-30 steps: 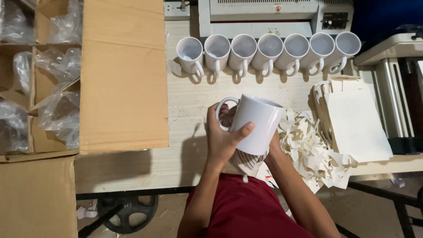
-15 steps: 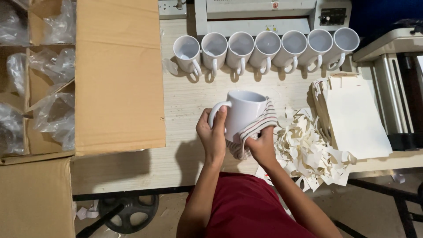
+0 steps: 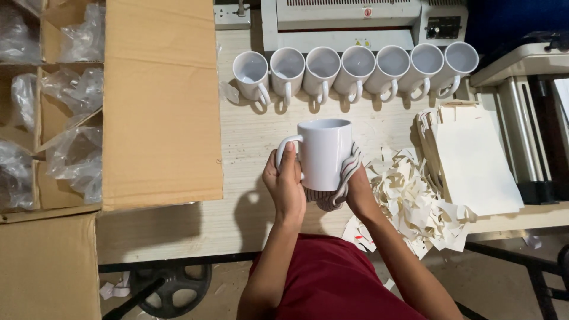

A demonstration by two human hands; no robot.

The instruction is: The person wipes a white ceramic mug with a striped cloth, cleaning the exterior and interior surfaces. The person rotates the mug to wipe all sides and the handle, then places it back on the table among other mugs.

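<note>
Head view, looking straight down on a pale wooden tabletop (image 3: 249, 148).

Both hands up over the table, one plain white ceramic mug (image 3: 325, 153) between them. Mug upright, mouth open to the camera, long axis roughly vertical to the tabletop, handle pointing to the person's left.

Left hand (image 3: 285, 184): closed around the handle side, thumb and fingers wrapped at the handle loop. Firm grip as far as I can judge.

Right hand (image 3: 354, 188): pressed against the mug's right wall and base through a striped cloth rag (image 3: 341, 184); the rag bunches under the mug. Fingers mostly hidden by the cloth, so I read it as closed on rag and mug but cannot see the fingertips.

Mug sits directly between the two hands, slightly forward of the wrists; neither hand is clearly nearer.

Around it: a row of seven matching white mugs (image 3: 355, 68) along the far edge, handles toward the person. Heap of cream paper scraps (image 3: 409, 201) just right of the right hand. Open brown cardboard carton (image 3: 160, 106) at left, clear plastic bags in its cells. Grey machine (image 3: 349, 21) behind the row.
</note>
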